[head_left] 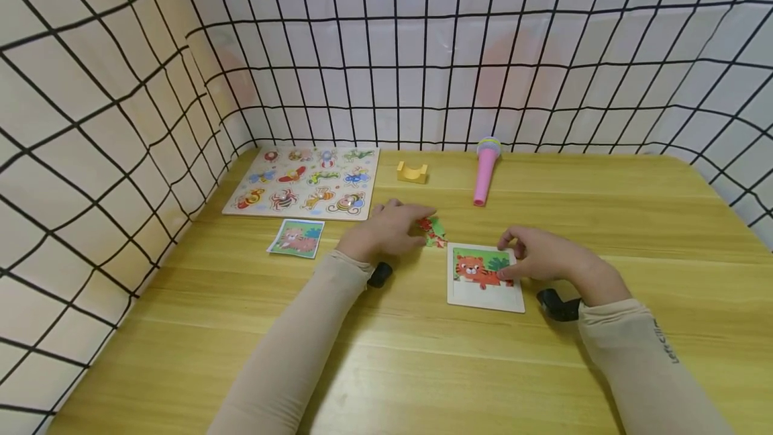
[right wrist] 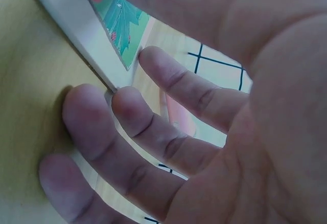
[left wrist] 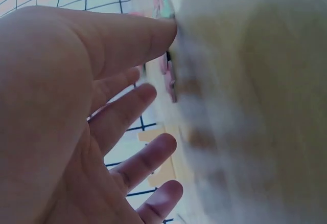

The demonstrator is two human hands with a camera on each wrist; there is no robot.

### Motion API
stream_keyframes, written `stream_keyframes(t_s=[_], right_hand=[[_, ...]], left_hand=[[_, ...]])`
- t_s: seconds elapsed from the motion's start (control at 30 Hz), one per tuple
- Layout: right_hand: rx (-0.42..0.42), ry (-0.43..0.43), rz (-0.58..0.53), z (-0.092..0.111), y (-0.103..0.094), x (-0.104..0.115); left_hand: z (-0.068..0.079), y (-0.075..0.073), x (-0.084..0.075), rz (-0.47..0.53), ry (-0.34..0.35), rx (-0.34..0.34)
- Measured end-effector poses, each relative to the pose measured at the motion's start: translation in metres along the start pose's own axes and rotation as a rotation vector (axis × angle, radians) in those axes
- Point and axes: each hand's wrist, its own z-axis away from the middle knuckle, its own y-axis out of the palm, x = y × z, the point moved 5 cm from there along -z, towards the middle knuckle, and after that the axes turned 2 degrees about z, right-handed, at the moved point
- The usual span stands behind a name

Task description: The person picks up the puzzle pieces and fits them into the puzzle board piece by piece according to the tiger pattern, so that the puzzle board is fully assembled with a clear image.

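Observation:
My left hand (head_left: 392,228) hovers over the small heap of loose red and green puzzle pieces (head_left: 436,227). In the left wrist view its fingers are spread, the thumb's tip beside the pieces; no piece shows in its grasp. My right hand (head_left: 546,257) holds the far right corner of a white-framed puzzle board (head_left: 486,297). Its thumb lies on the tiger picture (head_left: 477,267), with fingertips against the frame's corner in the right wrist view. The picture's upper part is filled with pieces; a white strip shows along the bottom.
A picture card (head_left: 296,239) lies left of my left hand. Behind it is a wooden insect peg board (head_left: 302,183). A yellow curved block (head_left: 412,172) and a pink toy microphone (head_left: 485,173) lie toward the back. Black wire mesh (head_left: 395,66) stands along the table's back and sides.

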Motion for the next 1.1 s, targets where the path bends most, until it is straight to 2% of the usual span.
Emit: stream_keyframes(t_s=[0.1,0.3,0.53,0.9,1.1], right_hand=[[-0.001,0.001,0.000,0.0000,-0.0001,0.0009],[0.004,0.004,-0.001,0.0007,-0.0004,0.0010],[0.011,0.013,0.004,0.0009,0.0001,-0.0002],[0.014,0.014,-0.003,0.0013,0.0004,-0.0001],[0.012,0.005,-0.002,0.0012,0.0001,0.0003]], left_hand=[[-0.0008,0.0025,-0.0010,0.003,0.005,0.006],[-0.0020,0.0025,-0.0040,-0.062,0.026,0.003],[-0.0019,0.0002,-0.0050,-0.090,0.015,-0.007],[-0.0027,-0.0030,-0.0038,-0.083,0.011,-0.036],[-0.0032,-0.0064,-0.0049,-0.007,0.032,-0.069]])
